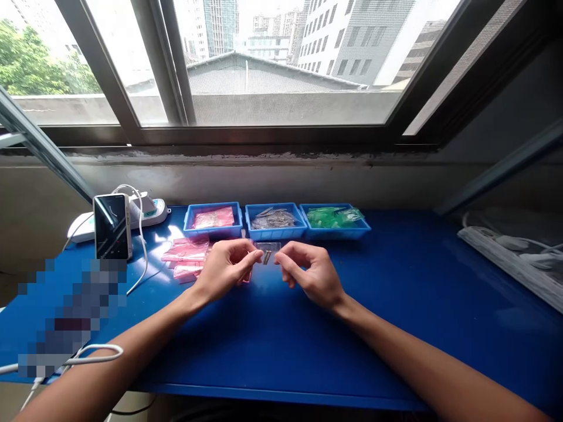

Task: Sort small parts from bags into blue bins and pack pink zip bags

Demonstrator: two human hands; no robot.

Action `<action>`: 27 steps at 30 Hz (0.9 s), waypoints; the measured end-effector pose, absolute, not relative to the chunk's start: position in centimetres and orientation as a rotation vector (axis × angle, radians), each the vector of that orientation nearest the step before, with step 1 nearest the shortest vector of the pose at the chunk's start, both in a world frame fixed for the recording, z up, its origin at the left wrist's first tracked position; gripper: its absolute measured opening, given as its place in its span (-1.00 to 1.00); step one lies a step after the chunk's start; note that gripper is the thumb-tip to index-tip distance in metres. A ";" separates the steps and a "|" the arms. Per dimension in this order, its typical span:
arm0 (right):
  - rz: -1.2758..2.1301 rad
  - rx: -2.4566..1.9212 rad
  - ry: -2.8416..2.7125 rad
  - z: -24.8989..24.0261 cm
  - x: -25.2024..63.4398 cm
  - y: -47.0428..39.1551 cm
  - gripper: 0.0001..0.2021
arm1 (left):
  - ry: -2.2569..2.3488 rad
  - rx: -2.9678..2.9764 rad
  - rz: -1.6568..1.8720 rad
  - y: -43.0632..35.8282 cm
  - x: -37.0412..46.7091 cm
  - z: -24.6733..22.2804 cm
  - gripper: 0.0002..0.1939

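Note:
Between my two hands is a small clear plastic bag (267,255) with a few thin metal pieces inside, too small to name. My left hand (229,262) pinches its left edge. The right edge is pinched by the fingertips of my right hand (310,269). Both hands hover over the blue table, just in front of the trays. Pink plastic bags (187,251) lie on the table beside and partly behind my left hand, which hides some of them.
Three blue trays stand in a row: pink bags (214,217) in the left, small clear bags of metal pieces (275,218) in the middle, green bags (332,217) in the right. A phone (112,227), cables and a power strip (153,212) are at left; another strip (505,258) at right.

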State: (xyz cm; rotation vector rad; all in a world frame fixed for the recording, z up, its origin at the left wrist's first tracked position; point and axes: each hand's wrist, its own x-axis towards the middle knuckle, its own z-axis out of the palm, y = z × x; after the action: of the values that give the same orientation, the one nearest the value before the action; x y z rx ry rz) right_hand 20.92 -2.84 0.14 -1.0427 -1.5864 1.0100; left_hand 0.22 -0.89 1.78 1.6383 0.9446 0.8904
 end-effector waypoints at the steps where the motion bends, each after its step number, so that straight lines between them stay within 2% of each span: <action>1: 1.058 -1.054 -1.567 0.1 20.9 -2.8 -0.70 | 0.933 1.606 0.864 -0.8 0.3 1.8 -0.59; 7: 1.173 -1.091 -1.507 0.0 21.0 -2.6 -0.67 | 0.914 1.532 0.854 -0.5 0.2 1.8 -0.55; 19: 1.180 -1.020 -1.400 -0.6 20.7 -2.2 -0.73 | 0.946 1.602 0.950 -1.0 0.2 1.7 -0.62; 23: 1.016 -0.977 -1.477 -1.0 20.8 -2.3 -0.81 | 0.945 1.848 1.090 -1.0 0.0 1.3 -0.80; 27: 0.774 -0.988 -1.601 -1.0 21.1 -2.6 -0.75 | 0.924 2.043 1.200 -0.9 -0.3 1.0 -0.77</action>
State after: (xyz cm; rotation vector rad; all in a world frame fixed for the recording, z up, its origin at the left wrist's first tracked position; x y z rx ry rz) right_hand 21.06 -2.59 -0.98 -0.9876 -1.6015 0.7737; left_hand -0.28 -0.89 1.00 2.0434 0.9244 1.2001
